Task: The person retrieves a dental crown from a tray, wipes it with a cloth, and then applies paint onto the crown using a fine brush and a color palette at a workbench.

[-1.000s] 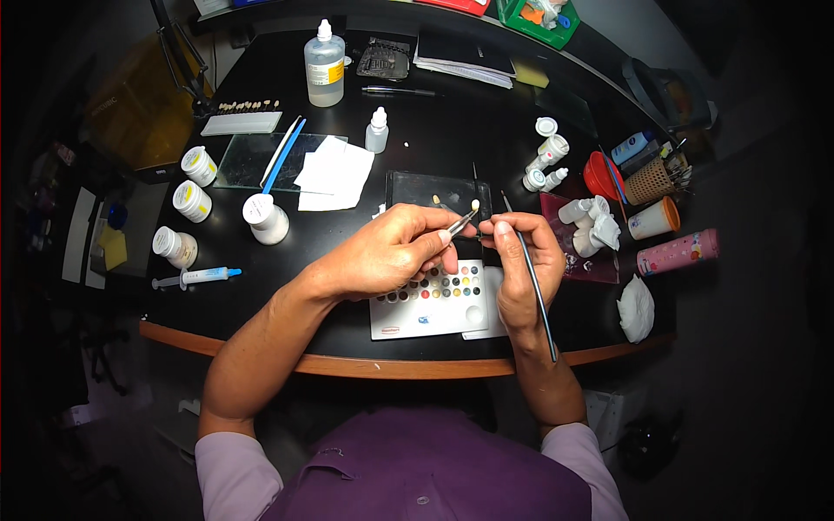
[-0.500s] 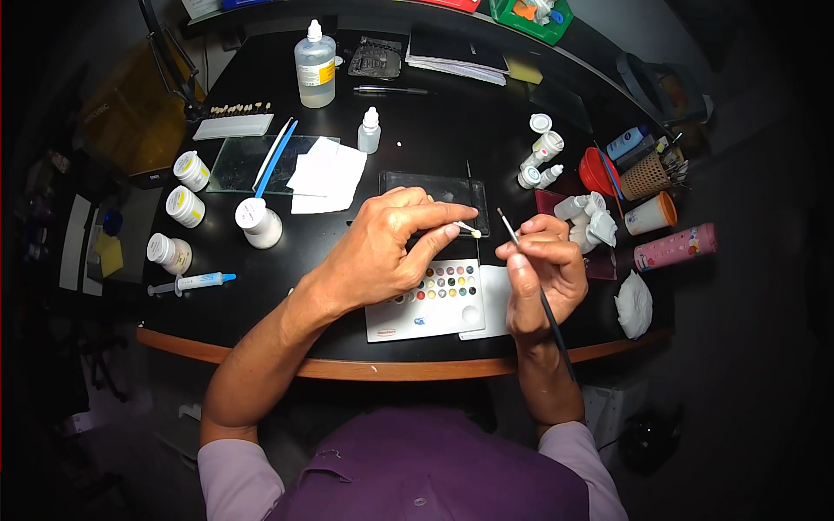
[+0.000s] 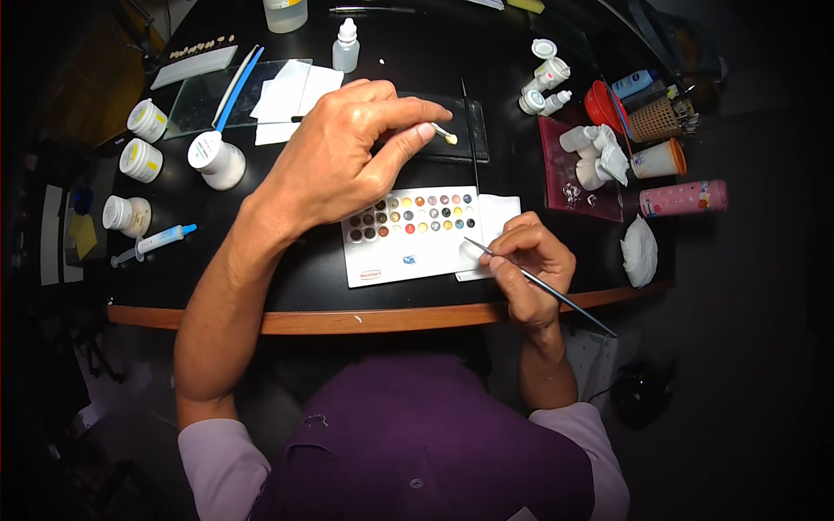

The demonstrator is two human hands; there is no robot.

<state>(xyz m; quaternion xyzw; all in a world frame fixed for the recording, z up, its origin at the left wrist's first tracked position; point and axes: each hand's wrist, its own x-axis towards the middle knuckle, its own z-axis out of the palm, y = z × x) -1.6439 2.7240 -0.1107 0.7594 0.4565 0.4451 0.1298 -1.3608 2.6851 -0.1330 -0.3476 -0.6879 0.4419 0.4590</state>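
My left hand (image 3: 356, 152) is closed on a slim metal holder (image 3: 438, 130) with a small ivory tooth-shaped piece (image 3: 451, 139) at its end, above the dark tray (image 3: 469, 152). My right hand (image 3: 534, 278) grips a thin brush (image 3: 565, 300) in its fingers, its tip over the lower right of a white palette (image 3: 382, 260) dotted with several coloured paint wells, near a round shallow well. A white sheet (image 3: 499, 208) lies under the palette's right side.
Several white jars (image 3: 141, 159) and a syringe (image 3: 165, 240) sit left. Behind are a glass slab (image 3: 187, 108), papers (image 3: 300, 78) and a dropper bottle (image 3: 346, 52). At right are a pink tray (image 3: 560, 165), red bowl (image 3: 599, 104), pink canister (image 3: 682, 198) and crumpled tissue (image 3: 638, 252).
The view has shifted. My left hand has moved up the desk with the piece, and my right brush has separated from it, lowering to the palette.
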